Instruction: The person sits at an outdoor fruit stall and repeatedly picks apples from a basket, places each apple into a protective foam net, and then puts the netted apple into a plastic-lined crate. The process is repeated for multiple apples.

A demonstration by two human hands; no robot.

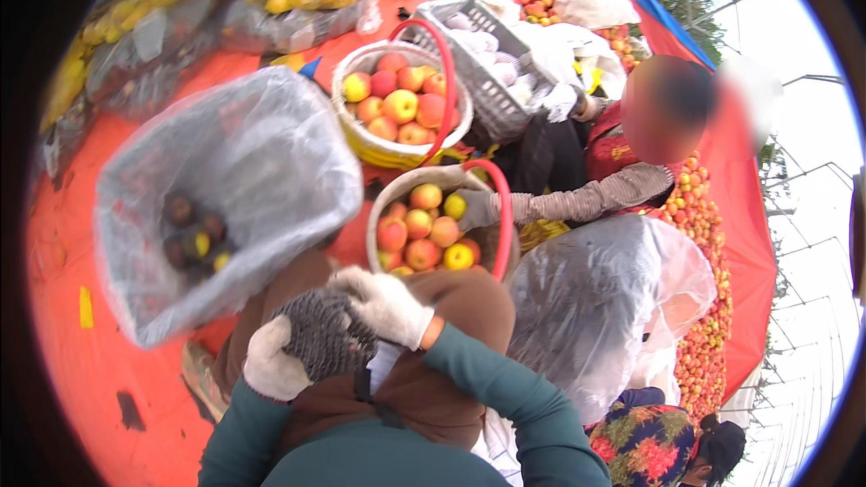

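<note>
Above my lap is a round bundle in a dark grey foam fruit net (327, 334), the size of an apple; the fruit inside is hidden. My left hand (278, 362), in a white glove, is wrapped round its left side. My right hand (386, 307), also gloved, pinches the net at its upper right. Just beyond my knees stands a white basket (373, 233) of red-yellow apples (419, 224) with a red handle. To my left, a crate lined with clear plastic (135, 216) holds several dark-netted fruits (194, 233).
A co-worker's gloved hand (478, 209) reaches into the near basket by a yellow apple. Behind stands a second apple basket (339, 81) and a grey crate (492, 95) of white-netted fruit. A plastic-covered stack (586, 307) is at right. Red sheeting (68, 307) covers the ground; another person (645, 442) sits lower right.
</note>
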